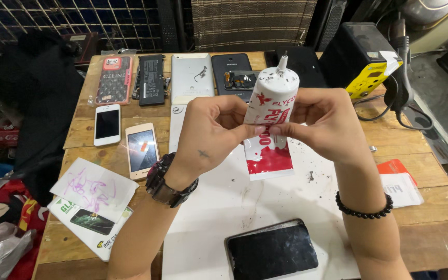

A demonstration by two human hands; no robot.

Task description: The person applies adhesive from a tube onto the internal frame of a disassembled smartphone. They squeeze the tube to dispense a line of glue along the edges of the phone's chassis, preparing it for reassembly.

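Both hands, left (pixel 211 132) and right (pixel 323 122), pinched the upright tube (pixel 270 124) above the desk (pixel 431 228), fingertips hiding its middle.

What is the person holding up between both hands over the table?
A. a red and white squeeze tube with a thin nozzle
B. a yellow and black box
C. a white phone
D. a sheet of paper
A: the left hand and the right hand together grip a red and white tube, nozzle pointing up, above the white mat; the white phone lies on the wooden table.
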